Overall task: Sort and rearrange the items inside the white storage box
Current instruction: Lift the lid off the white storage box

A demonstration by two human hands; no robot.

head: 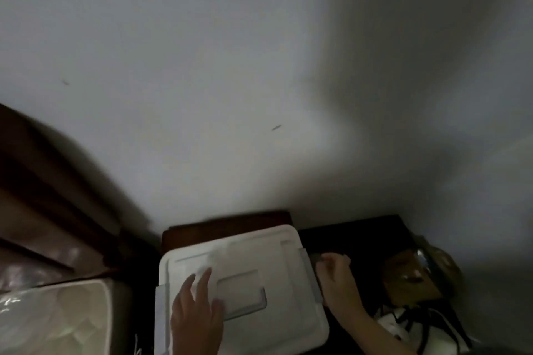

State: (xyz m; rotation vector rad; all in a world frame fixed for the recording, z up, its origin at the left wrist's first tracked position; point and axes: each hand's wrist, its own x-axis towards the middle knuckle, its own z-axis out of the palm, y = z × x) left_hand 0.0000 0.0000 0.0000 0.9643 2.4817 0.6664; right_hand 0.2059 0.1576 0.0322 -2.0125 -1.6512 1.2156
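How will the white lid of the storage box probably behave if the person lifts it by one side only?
The white lid looks thin and broad, so it would probably flex a little rather than stay stiff. It seems plastic and likely light. The left hand rests flat on it, and the right hand is at the side latch, which may hold it until released.

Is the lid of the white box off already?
No, the lid lies flat on the white storage box, with the left hand resting on top and the right hand at its right edge.
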